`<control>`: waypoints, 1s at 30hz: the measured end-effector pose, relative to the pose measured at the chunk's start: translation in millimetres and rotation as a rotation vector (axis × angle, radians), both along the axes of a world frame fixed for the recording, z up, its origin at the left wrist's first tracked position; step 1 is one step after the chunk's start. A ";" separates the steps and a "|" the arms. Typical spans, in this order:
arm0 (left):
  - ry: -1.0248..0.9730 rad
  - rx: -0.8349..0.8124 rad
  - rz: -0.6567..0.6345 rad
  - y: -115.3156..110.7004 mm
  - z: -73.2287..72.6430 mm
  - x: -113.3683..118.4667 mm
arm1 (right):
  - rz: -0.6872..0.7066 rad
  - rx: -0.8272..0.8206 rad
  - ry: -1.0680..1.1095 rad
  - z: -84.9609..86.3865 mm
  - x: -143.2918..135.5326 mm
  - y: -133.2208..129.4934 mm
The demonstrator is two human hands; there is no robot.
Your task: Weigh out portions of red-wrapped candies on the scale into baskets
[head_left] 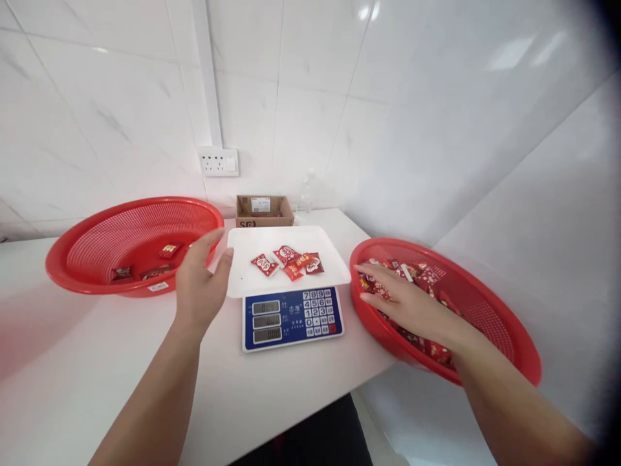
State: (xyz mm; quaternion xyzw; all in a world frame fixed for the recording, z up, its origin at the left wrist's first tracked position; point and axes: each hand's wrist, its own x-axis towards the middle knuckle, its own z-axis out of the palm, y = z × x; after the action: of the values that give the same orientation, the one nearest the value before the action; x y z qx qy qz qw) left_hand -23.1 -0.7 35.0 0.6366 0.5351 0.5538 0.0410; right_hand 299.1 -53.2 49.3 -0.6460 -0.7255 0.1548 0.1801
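Observation:
Several red wrapped candies (pixel 294 260) lie on the white tray (pixel 243 241) of a scale, whose blue panel (pixel 293 318) faces me. My left hand (pixel 200 279), thumb and fingers apart and holding nothing, is between the tray and the left red basket (pixel 140 208). A few wrapped candies (pixel 158 272) are in that basket. On the right, my right hand (pixel 405 303) hovers over the near-left rim of another red basket (pixel 526 353), its fingers stretched out and nothing in its grip. Many red candies (pixel 427 275) fill the bottom of this basket, partly hidden by my hand and forearm.
An open cardboard box (pixel 264 208) stands behind the scale on the white table (pixel 228 395), with a clear plastic bottle (pixel 306 193) beside it. A tiled wall rises behind, bearing a socket panel (pixel 219 162). The right basket reaches past the table's right edge.

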 end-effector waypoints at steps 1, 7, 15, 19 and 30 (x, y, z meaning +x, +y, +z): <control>-0.070 0.044 0.004 -3.5 4.2 0.3 | -0.047 -0.040 -0.025 -6.4 11.2 -13.8; -0.314 0.291 -0.154 -17.3 18.2 6.3 | -0.343 -0.234 -0.017 -45.9 57.0 -55.0; -0.290 0.298 -0.211 -15.0 14.6 10.9 | -0.402 -0.215 0.018 -45.7 54.3 -50.3; -0.257 0.229 -0.198 -14.5 13.9 13.4 | -0.417 -0.194 -0.039 -43.2 52.3 -51.2; -0.227 0.129 -0.153 -17.0 15.3 18.2 | -0.524 0.047 0.122 -54.8 55.9 -60.3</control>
State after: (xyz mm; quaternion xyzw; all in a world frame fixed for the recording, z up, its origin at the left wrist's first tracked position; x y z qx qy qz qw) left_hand -5.0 -17.7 50.3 0.6102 0.4400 0.6508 0.1023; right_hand 355.0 -113.5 -5.4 -0.7969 -0.5245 0.1245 0.2724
